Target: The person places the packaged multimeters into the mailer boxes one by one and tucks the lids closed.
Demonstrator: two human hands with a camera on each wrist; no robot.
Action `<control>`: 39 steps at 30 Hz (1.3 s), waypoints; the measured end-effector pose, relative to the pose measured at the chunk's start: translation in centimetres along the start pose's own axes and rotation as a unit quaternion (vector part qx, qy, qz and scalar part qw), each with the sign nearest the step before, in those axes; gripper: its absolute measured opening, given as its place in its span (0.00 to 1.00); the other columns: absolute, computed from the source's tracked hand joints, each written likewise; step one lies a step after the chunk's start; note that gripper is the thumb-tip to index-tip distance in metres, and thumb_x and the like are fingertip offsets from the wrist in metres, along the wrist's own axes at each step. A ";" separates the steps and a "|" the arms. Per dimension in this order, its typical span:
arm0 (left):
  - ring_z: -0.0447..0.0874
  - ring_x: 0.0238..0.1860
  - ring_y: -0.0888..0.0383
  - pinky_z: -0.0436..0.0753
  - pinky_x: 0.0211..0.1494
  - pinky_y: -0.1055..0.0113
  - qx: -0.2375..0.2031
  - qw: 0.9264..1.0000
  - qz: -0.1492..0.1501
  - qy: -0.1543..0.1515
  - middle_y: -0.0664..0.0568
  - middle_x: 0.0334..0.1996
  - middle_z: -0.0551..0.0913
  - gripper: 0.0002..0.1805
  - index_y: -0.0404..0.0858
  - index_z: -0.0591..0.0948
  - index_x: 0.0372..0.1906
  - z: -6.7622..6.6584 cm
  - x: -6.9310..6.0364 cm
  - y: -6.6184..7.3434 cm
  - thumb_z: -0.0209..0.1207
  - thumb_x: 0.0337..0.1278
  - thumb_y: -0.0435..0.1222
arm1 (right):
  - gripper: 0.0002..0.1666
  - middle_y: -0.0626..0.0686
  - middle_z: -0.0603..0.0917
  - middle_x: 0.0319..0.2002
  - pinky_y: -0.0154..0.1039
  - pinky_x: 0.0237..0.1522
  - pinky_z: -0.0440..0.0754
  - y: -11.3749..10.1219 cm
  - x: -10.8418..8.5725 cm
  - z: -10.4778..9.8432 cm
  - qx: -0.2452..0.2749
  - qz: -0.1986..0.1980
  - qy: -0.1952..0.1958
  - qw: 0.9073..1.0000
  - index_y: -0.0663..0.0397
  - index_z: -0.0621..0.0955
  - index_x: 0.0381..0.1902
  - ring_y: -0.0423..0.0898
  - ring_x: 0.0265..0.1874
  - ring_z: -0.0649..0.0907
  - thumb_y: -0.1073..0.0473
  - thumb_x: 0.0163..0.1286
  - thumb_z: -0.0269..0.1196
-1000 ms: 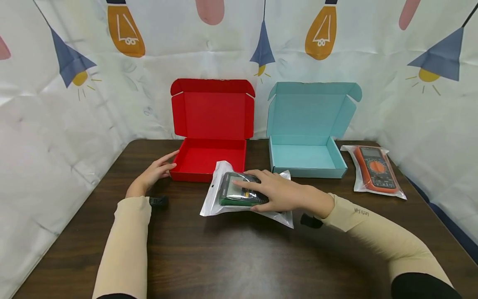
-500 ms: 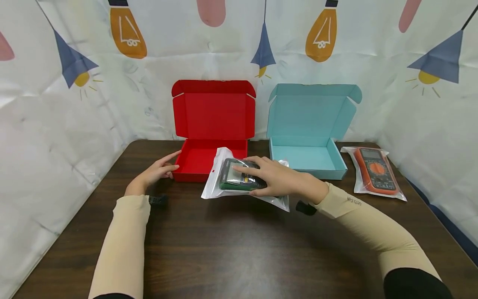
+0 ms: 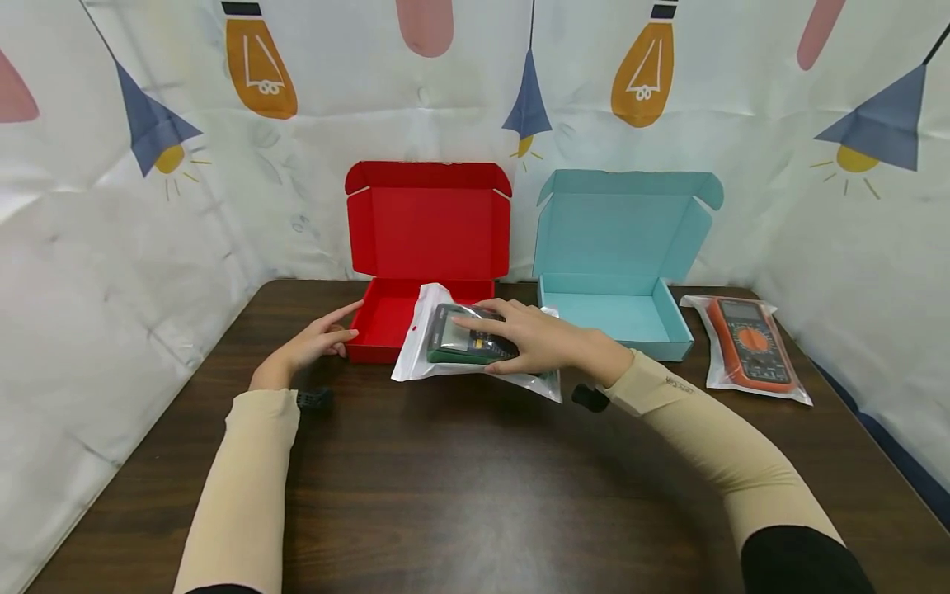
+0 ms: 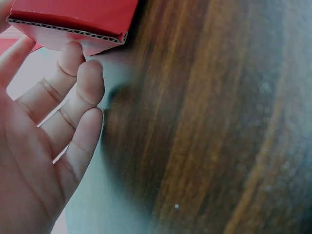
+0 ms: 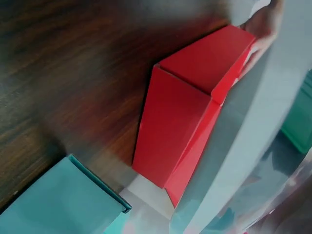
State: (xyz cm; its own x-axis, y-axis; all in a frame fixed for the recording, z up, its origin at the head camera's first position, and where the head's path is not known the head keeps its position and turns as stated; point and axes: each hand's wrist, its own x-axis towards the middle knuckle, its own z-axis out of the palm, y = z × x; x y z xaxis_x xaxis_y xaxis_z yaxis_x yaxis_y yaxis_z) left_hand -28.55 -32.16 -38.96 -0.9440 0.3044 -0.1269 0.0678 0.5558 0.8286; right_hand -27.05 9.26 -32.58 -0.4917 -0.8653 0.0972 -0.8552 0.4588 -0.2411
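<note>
My right hand (image 3: 545, 337) grips a green multimeter (image 3: 449, 340) sealed in a clear plastic bag (image 3: 410, 361), its fingers over the top and thumb along the near side. The bagged multimeter is held, slightly tilted, over the front edge of an open red box (image 3: 371, 354). My left hand (image 3: 304, 351) touches that box's left front corner, index finger reaching along its left side. In the left wrist view the other fingers bend loosely near the red cardboard (image 4: 80, 14). The right wrist view shows the bag (image 5: 234, 156) close up, with the red box beyond it.
A light blue box (image 3: 646, 346) stands open to the right of the red one. Farther right lies an orange multimeter (image 3: 753, 342) in a clear bag. Behind the dark wooden table (image 3: 445, 495) hangs a patterned white cloth (image 3: 445, 115).
My right hand has carried the bagged multimeter away from me and slightly left, to the red box's front edge. The left hand has stayed at the box's corner.
</note>
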 end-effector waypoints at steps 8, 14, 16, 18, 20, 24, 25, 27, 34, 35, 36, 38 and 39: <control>0.80 0.35 0.54 0.77 0.49 0.57 -0.007 1.000 0.019 0.004 0.46 0.36 0.82 0.39 0.36 0.50 0.82 0.0 0.1 -0.2 0.52 0.75 0.39 | 0.49 0.58 0.64 0.74 0.53 0.61 0.76 0.7 1.5 -0.1 -0.010 -0.012 -0.004 1.000 0.39 0.61 0.82 0.54 0.66 0.69 0.46 0.68 0.70; 0.79 0.34 0.55 0.76 0.48 0.59 -0.008 1.000 0.018 0.007 0.47 0.35 0.82 0.39 0.38 0.50 0.83 -0.1 0.1 -0.3 0.51 0.75 0.40 | 0.49 0.57 0.63 0.75 0.51 0.63 0.75 1.0 2.8 0.1 -0.015 -0.009 -0.018 1.000 0.39 0.59 0.82 0.53 0.68 0.67 0.46 0.69 0.68; 0.79 0.34 0.55 0.76 0.48 0.60 -0.010 1.000 0.018 0.006 0.48 0.34 0.82 0.38 0.38 0.50 0.83 -0.1 0.1 -0.3 0.51 0.75 0.39 | 0.50 0.57 0.63 0.75 0.51 0.63 0.75 1.1 3.3 0.1 -0.013 -0.004 -0.024 1.000 0.38 0.58 0.83 0.52 0.68 0.67 0.46 0.69 0.68; 0.79 0.34 0.55 0.76 0.47 0.60 -0.012 1.000 0.017 0.006 0.48 0.34 0.82 0.39 0.37 0.50 0.83 -0.1 0.1 -0.3 0.51 0.75 0.40 | 0.50 0.57 0.63 0.75 0.52 0.63 0.75 1.2 3.7 0.1 -0.015 0.000 -0.025 1.000 0.37 0.58 0.83 0.52 0.68 0.67 0.46 0.69 0.68; 0.79 0.34 0.55 0.76 0.47 0.60 -0.012 1.000 0.017 0.006 0.48 0.34 0.82 0.39 0.37 0.50 0.82 -0.1 0.2 -0.3 0.51 0.75 0.40 | 0.50 0.57 0.62 0.75 0.53 0.64 0.74 1.3 4.1 0.1 -0.018 0.003 -0.026 0.999 0.38 0.58 0.83 0.52 0.68 0.67 0.45 0.69 0.68; 0.80 0.35 0.54 0.77 0.47 0.60 -0.006 1.000 0.014 0.008 0.49 0.34 0.82 0.39 0.38 0.51 0.83 0.0 0.3 -0.4 0.51 0.74 0.40 | 0.50 0.57 0.61 0.76 0.55 0.65 0.72 1.5 5.0 0.1 -0.024 0.012 -0.034 0.999 0.37 0.57 0.83 0.53 0.69 0.66 0.44 0.70 0.67; 0.80 0.35 0.53 0.77 0.47 0.60 -0.004 1.000 0.012 0.008 0.49 0.34 0.82 0.39 0.38 0.51 0.83 0.0 0.4 -0.5 0.51 0.74 0.41 | 0.50 0.57 0.61 0.76 0.54 0.65 0.72 1.6 5.2 0.1 -0.026 0.014 -0.036 0.999 0.36 0.56 0.83 0.53 0.69 0.66 0.44 0.70 0.67; 0.80 0.35 0.53 0.77 0.47 0.60 -0.002 1.000 0.010 0.009 0.50 0.34 0.82 0.39 0.38 0.50 0.83 0.0 0.4 -0.6 0.51 0.74 0.41 | 0.50 0.57 0.60 0.77 0.54 0.66 0.72 1.7 5.6 0.1 -0.027 0.021 -0.041 0.999 0.35 0.56 0.83 0.52 0.68 0.67 0.44 0.70 0.67; 0.80 0.35 0.53 0.77 0.46 0.61 0.001 1.000 0.006 0.011 0.49 0.35 0.82 0.39 0.39 0.50 0.83 0.0 0.4 -0.5 0.51 0.74 0.41 | 0.52 0.56 0.60 0.76 0.52 0.66 0.72 2.0 7.0 0.1 -0.026 0.032 -0.050 0.998 0.34 0.55 0.83 0.51 0.68 0.67 0.45 0.68 0.68; 0.80 0.35 0.53 0.77 0.46 0.61 0.001 1.000 0.006 0.011 0.48 0.35 0.82 0.39 0.38 0.50 0.83 0.0 0.4 -0.5 0.51 0.74 0.41 | 0.52 0.56 0.61 0.76 0.52 0.66 0.72 2.1 7.2 0.0 -0.026 0.032 -0.050 0.998 0.34 0.55 0.83 0.51 0.68 0.66 0.45 0.68 0.68; 0.80 0.35 0.53 0.77 0.46 0.61 0.002 1.000 0.006 0.012 0.48 0.35 0.82 0.39 0.38 0.50 0.83 0.0 0.4 -0.4 0.51 0.74 0.41 | 0.52 0.56 0.61 0.76 0.51 0.66 0.72 2.1 7.3 -0.1 -0.026 0.031 -0.051 0.998 0.34 0.55 0.83 0.51 0.68 0.66 0.45 0.68 0.69; 0.80 0.35 0.53 0.77 0.46 0.61 0.004 1.000 0.006 0.011 0.47 0.35 0.82 0.40 0.38 0.50 0.83 0.0 0.4 -0.4 0.51 0.73 0.41 | 0.52 0.56 0.61 0.76 0.51 0.66 0.72 2.1 7.6 -0.2 -0.024 0.032 -0.052 0.998 0.34 0.55 0.83 0.51 0.69 0.66 0.45 0.68 0.69; 0.80 0.35 0.53 0.77 0.46 0.60 0.005 1.000 0.006 0.011 0.47 0.35 0.82 0.40 0.38 0.50 0.83 0.0 0.4 -0.4 0.51 0.73 0.41 | 0.52 0.56 0.61 0.76 0.51 0.67 0.72 2.1 7.8 -0.2 -0.023 0.033 -0.052 0.998 0.33 0.55 0.83 0.51 0.69 0.66 0.45 0.68 0.69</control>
State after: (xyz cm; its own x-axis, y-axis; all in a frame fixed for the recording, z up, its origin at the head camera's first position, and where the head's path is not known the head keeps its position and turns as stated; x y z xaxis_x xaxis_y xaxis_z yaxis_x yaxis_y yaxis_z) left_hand -28.99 -32.25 -39.29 -0.9501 0.2938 -0.1049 0.0820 0.5596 0.8247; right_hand -32.66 3.51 -32.11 -0.5302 -0.8476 -0.0184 -0.8290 0.5229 -0.1983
